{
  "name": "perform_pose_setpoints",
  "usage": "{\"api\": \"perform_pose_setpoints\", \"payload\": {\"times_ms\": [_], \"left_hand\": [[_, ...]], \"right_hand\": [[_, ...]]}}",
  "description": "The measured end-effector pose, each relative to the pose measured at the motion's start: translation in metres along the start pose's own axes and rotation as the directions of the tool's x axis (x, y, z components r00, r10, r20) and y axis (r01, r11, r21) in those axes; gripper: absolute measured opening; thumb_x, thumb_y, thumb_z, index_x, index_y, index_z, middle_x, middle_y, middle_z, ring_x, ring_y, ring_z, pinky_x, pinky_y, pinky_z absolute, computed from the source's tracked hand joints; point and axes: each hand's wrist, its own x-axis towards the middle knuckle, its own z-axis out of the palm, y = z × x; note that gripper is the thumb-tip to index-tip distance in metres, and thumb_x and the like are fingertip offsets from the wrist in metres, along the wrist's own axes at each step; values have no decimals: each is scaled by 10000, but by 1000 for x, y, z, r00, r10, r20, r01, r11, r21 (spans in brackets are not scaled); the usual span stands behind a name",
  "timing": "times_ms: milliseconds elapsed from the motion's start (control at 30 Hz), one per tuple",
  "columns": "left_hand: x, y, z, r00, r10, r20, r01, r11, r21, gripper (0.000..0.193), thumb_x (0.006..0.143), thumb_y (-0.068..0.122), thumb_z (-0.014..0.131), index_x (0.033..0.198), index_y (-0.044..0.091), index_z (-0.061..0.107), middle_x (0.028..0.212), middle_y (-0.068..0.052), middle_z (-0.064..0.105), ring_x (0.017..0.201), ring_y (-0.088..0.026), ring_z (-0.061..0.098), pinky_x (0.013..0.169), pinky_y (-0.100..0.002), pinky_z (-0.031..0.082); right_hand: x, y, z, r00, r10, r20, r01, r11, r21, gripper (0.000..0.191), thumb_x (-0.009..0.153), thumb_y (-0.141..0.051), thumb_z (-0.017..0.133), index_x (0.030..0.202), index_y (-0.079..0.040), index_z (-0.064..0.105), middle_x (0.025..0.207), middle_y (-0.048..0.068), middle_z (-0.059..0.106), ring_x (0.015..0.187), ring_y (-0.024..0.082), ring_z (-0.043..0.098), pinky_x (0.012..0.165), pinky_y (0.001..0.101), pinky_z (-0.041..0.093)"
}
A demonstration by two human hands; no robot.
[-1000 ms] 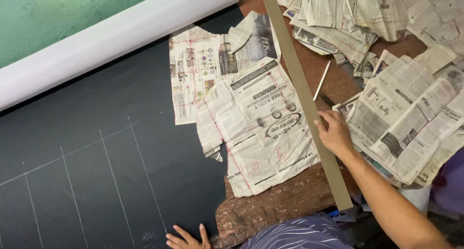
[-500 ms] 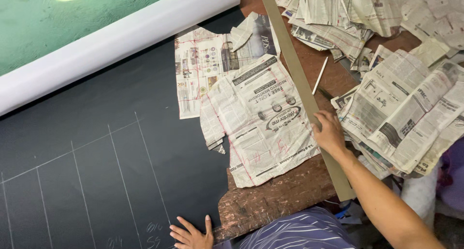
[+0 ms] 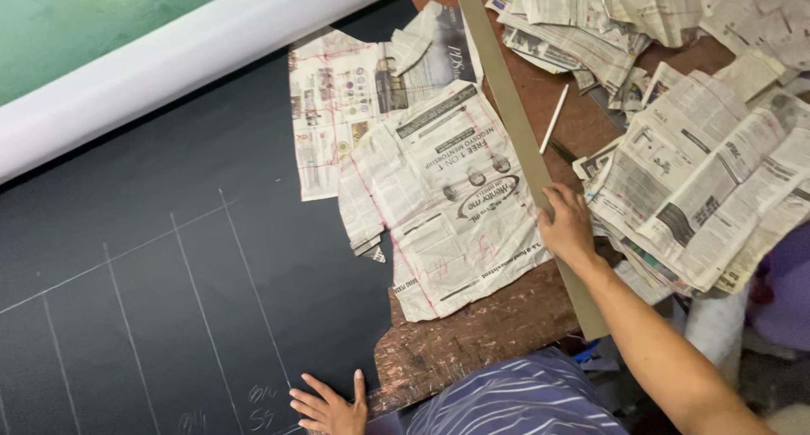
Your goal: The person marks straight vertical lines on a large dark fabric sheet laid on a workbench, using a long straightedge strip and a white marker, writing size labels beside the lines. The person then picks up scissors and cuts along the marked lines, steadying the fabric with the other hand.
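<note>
Dark chalk-lined cloth point(image 3: 169, 258) covered the table's left; right hand point(image 3: 567, 226) gripped the long ruler point(image 3: 523, 140) beside the newspaper pattern point(image 3: 456, 199), left hand point(image 3: 329, 405) splayed flat — steady pressure seemed wise.

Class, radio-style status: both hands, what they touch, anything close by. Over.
Left hand flat on dark cloth. Right hand gripping long ruler. Newspaper pattern beside ruler; chalk stick loose on table.
</note>
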Motion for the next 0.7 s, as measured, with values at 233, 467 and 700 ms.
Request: {"api": "perform_pose_setpoints", "payload": {"times_ms": [233,467,700], "left_hand": [[-3,4,4,997,17,-73,-12,997,72,1190,745,789,534,1659,128,159,1689,-330,78,1566,-520,91,1163,-770,154],[2,10,1,989,38,-143,-16,988,153,1172,740,801,522,1651,134,207,1684,-317,143,1555,-513,181,1151,-771,228],[7,0,2,999,1,-46,1,999,44,1207,705,795,540,1625,131,130,1655,-321,54,1540,-500,44,1138,-765,110]], "right_hand": [[30,12,-10,999,18,-28,-16,996,90,308,961,-113,674,1255,-24,670,1355,162,626,1302,358,567,1124,426,447],[70,10,-18,988,-102,-119,98,994,-41,412,912,-83,685,1310,5,632,1361,211,610,1276,417,541,1107,463,428],[89,20,-10,999,-8,32,18,940,-342,520,888,-168,721,1382,-37,625,1270,206,622,1225,423,540,1093,496,413]]}}
